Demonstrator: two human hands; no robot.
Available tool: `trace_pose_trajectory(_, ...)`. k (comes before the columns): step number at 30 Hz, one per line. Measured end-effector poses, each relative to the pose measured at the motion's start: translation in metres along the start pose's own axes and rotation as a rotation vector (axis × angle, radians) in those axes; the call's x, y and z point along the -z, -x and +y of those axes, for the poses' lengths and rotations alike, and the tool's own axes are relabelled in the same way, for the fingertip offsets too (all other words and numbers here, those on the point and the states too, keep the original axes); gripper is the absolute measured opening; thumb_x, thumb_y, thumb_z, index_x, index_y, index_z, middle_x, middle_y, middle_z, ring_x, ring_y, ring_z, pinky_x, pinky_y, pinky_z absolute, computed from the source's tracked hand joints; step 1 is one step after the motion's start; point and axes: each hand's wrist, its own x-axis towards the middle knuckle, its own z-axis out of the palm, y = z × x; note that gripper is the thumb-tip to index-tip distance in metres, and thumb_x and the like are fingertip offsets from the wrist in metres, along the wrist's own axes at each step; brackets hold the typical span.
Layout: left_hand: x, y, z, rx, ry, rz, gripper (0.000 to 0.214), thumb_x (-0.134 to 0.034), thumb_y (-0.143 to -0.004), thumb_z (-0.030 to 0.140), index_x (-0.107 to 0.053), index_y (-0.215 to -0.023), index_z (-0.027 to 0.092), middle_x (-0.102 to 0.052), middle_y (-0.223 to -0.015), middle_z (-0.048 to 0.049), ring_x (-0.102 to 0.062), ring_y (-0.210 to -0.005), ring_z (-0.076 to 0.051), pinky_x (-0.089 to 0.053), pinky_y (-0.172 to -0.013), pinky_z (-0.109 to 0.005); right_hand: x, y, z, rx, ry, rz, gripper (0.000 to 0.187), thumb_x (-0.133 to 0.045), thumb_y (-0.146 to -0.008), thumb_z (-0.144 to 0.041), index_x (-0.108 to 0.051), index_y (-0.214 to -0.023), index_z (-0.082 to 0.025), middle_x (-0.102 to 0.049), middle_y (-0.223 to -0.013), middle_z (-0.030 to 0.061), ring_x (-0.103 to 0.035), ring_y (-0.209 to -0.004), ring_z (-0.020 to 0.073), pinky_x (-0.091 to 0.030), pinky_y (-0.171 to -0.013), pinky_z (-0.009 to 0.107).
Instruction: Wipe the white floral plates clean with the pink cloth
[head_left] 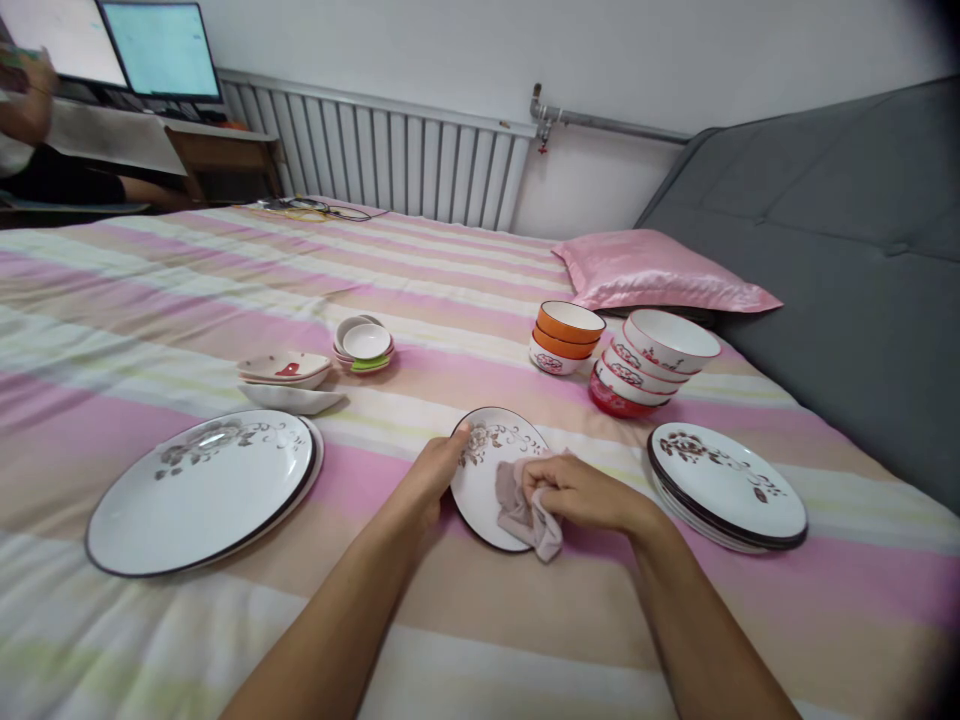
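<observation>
Plate (478,490) is at twelve o'clock, over the bed (450,320). Left hand (433,470), part closed, pinches its ten o'clock rim; right hand (581,488), curled, bunches cloth (514,508) at four. Firm hold, soft rubs work best.

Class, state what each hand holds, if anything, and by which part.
Left hand: the small flowered plate, by its left rim. Right hand: a cloth, by a bunched part.

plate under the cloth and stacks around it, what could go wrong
The plate might slip, as the left hand grips it by the edge while the right hand holds a cloth against it. A bump could perhaps topple the taller bowl stack, which looks tilted on the striped bedding.
</observation>
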Motion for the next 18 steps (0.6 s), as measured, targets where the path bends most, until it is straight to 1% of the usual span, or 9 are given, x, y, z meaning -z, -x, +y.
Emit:
trace_pose_trajectory(3, -0.001, 0.002, 0.003, -0.014, 0.013, 0.018, 0.043, -0.057, -0.076, 0.052, -0.067, -0.084, 0.011, -0.071, -0.085, -0.0154, -0.066, -0.078, -0.026, -0.049, -0.069, -0.035, 0.009, 0.006, 0.004, -0.072, 0.163, 0.134, 0.011, -0.042, -0.063, -0.010, -0.047, -0.058, -0.019, -0.055, -0.062, -0.0014, -0.048, -0.061, 0.0129, -0.032, -0.057, 0.023)
trace_pose_trajectory(6, 0.001, 0.004, 0.010, -0.042, 0.017, 0.107, 0.042, -0.057, -0.076, 0.051, -0.067, -0.082, 0.011, -0.071, -0.081, -0.0146, -0.066, -0.075, -0.025, -0.048, -0.068, -0.033, 0.017, 0.011, 0.009, -0.154, 0.274, 0.290, 0.012, -0.041, -0.067, -0.013, -0.047, -0.059, -0.019, -0.056, -0.063, 0.0003, -0.049, -0.061, 0.0143, -0.031, -0.058, 0.025)
trace_pose_trajectory(7, 0.002, 0.004, 0.012, -0.054, 0.013, 0.154, 0.042, -0.058, -0.075, 0.052, -0.067, -0.081, 0.011, -0.071, -0.079, -0.0141, -0.065, -0.073, -0.024, -0.048, -0.067, -0.033, 0.020, 0.011, 0.010, -0.174, 0.297, 0.366, 0.012, -0.041, -0.069, -0.014, -0.048, -0.061, -0.020, -0.057, -0.064, 0.0006, -0.049, -0.062, 0.0149, -0.031, -0.059, 0.026)
trace_pose_trajectory(9, 0.006, 0.004, 0.015, -0.095, 0.009, 0.249, 0.047, -0.057, -0.074, 0.055, -0.066, -0.082, 0.010, -0.070, -0.076, -0.0126, -0.064, -0.070, -0.023, -0.047, -0.064, -0.032, 0.023, 0.012, 0.014, -0.201, 0.297, 0.566, 0.011, -0.041, -0.072, -0.017, -0.051, -0.068, -0.020, -0.058, -0.066, 0.0009, -0.051, -0.064, 0.0161, -0.033, -0.061, 0.027)
trace_pose_trajectory(11, 0.008, 0.005, 0.018, -0.208, -0.001, 0.339, 0.051, -0.054, -0.074, 0.060, -0.065, -0.083, 0.011, -0.068, -0.076, -0.0100, -0.061, -0.069, -0.022, -0.045, -0.062, -0.030, 0.025, 0.010, 0.019, -0.206, 0.213, 0.800, 0.010, -0.043, -0.074, -0.021, -0.053, -0.075, -0.021, -0.060, -0.070, 0.0011, -0.053, -0.067, 0.0172, -0.035, -0.064, 0.027)
trace_pose_trajectory(13, 0.009, 0.006, 0.019, -0.392, -0.050, 0.417, 0.051, -0.049, -0.076, 0.062, -0.065, -0.084, 0.013, -0.067, -0.078, -0.0070, -0.059, -0.070, -0.020, -0.042, -0.061, -0.027, 0.025, 0.007, 0.024, -0.186, 0.050, 1.014, 0.010, -0.046, -0.074, -0.025, -0.053, -0.080, -0.021, -0.061, -0.074, 0.0011, -0.054, -0.070, 0.0171, -0.038, -0.065, 0.028)
trace_pose_trajectory(14, 0.009, 0.008, 0.020, -0.492, -0.096, 0.455, 0.050, -0.047, -0.078, 0.060, -0.065, -0.083, 0.014, -0.066, -0.079, -0.0054, -0.057, -0.071, -0.019, -0.041, -0.061, -0.026, 0.025, 0.005, 0.027, -0.167, -0.050, 1.101, 0.012, -0.048, -0.073, -0.026, -0.053, -0.082, -0.021, -0.060, -0.076, 0.0011, -0.054, -0.070, 0.0167, -0.039, -0.065, 0.027)
trace_pose_trajectory(16, 0.008, 0.012, 0.021, -0.661, -0.224, 0.525, 0.044, -0.043, -0.083, 0.056, -0.065, -0.082, 0.017, -0.064, -0.077, -0.0030, -0.056, -0.073, -0.018, -0.039, -0.063, -0.024, 0.025, 0.001, 0.030, -0.113, -0.263, 1.236, 0.016, -0.052, -0.070, -0.027, -0.052, -0.084, -0.020, -0.059, -0.076, 0.0005, -0.054, -0.070, 0.0153, -0.040, -0.065, 0.026)
trace_pose_trajectory(18, 0.007, 0.016, 0.022, -0.769, -0.377, 0.556, 0.040, -0.041, -0.086, 0.050, -0.066, -0.085, 0.019, -0.064, -0.077, -0.0023, -0.055, -0.075, -0.018, -0.038, -0.067, -0.023, 0.024, -0.002, 0.031, -0.055, -0.469, 1.320, 0.019, -0.056, -0.066, -0.026, -0.051, -0.083, -0.019, -0.057, -0.076, -0.0007, -0.054, -0.070, 0.0136, -0.041, -0.065, 0.025)
